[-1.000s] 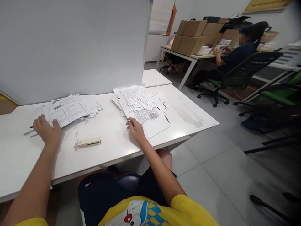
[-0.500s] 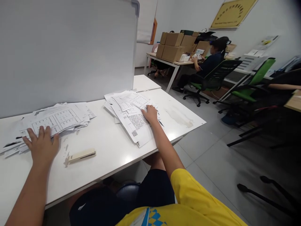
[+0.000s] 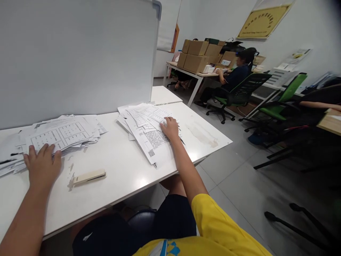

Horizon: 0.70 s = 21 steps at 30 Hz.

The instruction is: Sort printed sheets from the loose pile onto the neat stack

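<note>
Under your left hand point(image 3: 42, 167) and your right hand point(image 3: 170, 128) lie two heaps of thin, matt white printed paper, the left stack point(image 3: 57, 137) and the right stack point(image 3: 149, 124), both loose and slightly curled at the edges. Your bench point(image 3: 125, 170) is smooth white laminate with a soft sheen, scuffed and stained toward the right. The cream stapler point(image 3: 89, 176) at lower left looks like matt plastic, and the panel point(image 3: 80, 53) behind is smooth, pale and matt.
</note>
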### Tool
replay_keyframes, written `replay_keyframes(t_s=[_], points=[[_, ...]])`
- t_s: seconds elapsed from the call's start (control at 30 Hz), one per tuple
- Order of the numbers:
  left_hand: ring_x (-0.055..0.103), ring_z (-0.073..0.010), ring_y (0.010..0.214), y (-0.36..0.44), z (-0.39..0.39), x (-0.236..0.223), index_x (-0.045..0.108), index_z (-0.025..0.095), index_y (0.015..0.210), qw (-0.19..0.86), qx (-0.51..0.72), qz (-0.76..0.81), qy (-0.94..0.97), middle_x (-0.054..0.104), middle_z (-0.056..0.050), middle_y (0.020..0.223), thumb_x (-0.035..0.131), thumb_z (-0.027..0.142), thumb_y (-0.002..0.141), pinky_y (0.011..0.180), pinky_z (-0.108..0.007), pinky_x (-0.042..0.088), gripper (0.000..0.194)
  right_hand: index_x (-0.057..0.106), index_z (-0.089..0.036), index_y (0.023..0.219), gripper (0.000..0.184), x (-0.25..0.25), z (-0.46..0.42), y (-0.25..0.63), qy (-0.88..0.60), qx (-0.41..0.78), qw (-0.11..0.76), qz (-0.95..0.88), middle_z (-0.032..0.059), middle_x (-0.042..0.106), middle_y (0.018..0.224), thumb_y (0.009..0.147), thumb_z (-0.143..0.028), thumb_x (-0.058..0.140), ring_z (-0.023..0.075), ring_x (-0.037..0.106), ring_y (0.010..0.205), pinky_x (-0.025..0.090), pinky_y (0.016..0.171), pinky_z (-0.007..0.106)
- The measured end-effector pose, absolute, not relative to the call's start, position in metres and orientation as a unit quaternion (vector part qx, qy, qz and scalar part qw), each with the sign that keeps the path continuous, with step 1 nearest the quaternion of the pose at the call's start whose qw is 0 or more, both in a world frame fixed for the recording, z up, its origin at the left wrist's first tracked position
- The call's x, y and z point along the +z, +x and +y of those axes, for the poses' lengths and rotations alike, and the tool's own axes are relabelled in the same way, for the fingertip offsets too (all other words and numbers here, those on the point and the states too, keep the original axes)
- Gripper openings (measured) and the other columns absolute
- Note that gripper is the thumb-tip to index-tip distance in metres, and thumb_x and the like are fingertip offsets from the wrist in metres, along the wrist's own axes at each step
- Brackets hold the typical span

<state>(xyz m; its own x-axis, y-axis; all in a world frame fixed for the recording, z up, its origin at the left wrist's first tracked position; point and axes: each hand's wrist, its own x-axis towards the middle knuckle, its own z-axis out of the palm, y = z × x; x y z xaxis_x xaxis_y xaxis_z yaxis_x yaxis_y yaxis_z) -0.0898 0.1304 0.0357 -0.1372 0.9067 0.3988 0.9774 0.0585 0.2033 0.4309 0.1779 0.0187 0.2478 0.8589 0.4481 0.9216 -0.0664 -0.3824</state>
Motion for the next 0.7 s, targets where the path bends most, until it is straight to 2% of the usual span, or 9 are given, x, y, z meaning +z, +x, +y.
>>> replay_keyframes(t_s=[0.07,0.17,0.27,0.37,0.57,0.7], points=[[0.012,-0.0352,0.153,-0.091,0.131,0.034,0.049,0.014,0.14,0.081,-0.225,-0.723,-0.648,0.042,-0.016,0.155,0.022,0.055,0.094,0.12,-0.061,0.013,0.068,0.063,-0.014,0.126,0.04,0.02,0.178,0.431,-0.723,-0.032,0.298,-0.622,0.0148,0.067,0.124,0.093,-0.035,0.056,0.0284,0.057,0.113,0.04,0.091,0.035],[0.016,-0.0381,0.152,-0.092,0.132,0.033,0.052,0.011,0.137,0.076,-0.243,-0.716,-0.651,0.045,-0.019,0.152,0.027,0.053,0.093,0.12,-0.061,0.012,0.067,0.07,-0.017,0.107,0.029,0.022,0.178,0.43,-0.726,-0.012,0.28,-0.628,0.0113,0.074,0.102,0.097,-0.032,0.048,0.026,0.063,0.096,0.041,0.086,0.034],[0.019,-0.0407,0.15,-0.093,0.134,0.033,0.054,0.008,0.135,0.074,-0.255,-0.711,-0.651,0.047,-0.021,0.15,0.031,0.05,0.092,0.12,-0.063,0.013,0.064,0.071,-0.017,0.096,0.032,0.023,0.175,0.43,-0.732,-0.031,0.284,-0.618,0.0126,0.074,0.1,0.099,-0.028,0.041,0.0265,0.062,0.096,0.04,0.086,0.035],[0.019,-0.0402,0.15,-0.092,0.134,0.034,0.055,0.007,0.135,0.071,-0.26,-0.713,-0.648,0.048,-0.021,0.15,0.028,0.051,0.093,0.121,-0.06,0.012,0.066,0.069,-0.017,0.099,0.036,0.022,0.172,0.43,-0.73,-0.033,0.313,-0.607,0.0134,0.072,0.105,0.1,-0.027,0.035,0.0258,0.062,0.097,0.041,0.085,0.034],[0.022,-0.0386,0.15,-0.094,0.134,0.031,0.056,0.008,0.133,0.069,-0.265,-0.712,-0.647,0.049,-0.02,0.149,0.026,0.054,0.093,0.121,-0.057,0.016,0.068,0.065,-0.015,0.106,0.036,0.019,0.171,0.432,-0.686,-0.016,0.466,-0.559,0.0133,0.071,0.105,0.1,-0.029,0.032,0.024,0.063,0.098,0.045,0.089,0.034],[0.026,-0.0364,0.149,-0.1,0.138,0.025,0.057,0.011,0.133,0.087,-0.262,-0.709,-0.648,0.05,-0.017,0.149,0.022,0.054,0.095,0.119,-0.057,0.023,0.067,0.065,-0.014,0.114,0.037,0.018,0.177,0.43,-0.679,0.008,0.474,-0.56,0.0148,0.071,0.113,0.1,-0.031,0.035,0.0248,0.063,0.106,0.045,0.096,0.036]])
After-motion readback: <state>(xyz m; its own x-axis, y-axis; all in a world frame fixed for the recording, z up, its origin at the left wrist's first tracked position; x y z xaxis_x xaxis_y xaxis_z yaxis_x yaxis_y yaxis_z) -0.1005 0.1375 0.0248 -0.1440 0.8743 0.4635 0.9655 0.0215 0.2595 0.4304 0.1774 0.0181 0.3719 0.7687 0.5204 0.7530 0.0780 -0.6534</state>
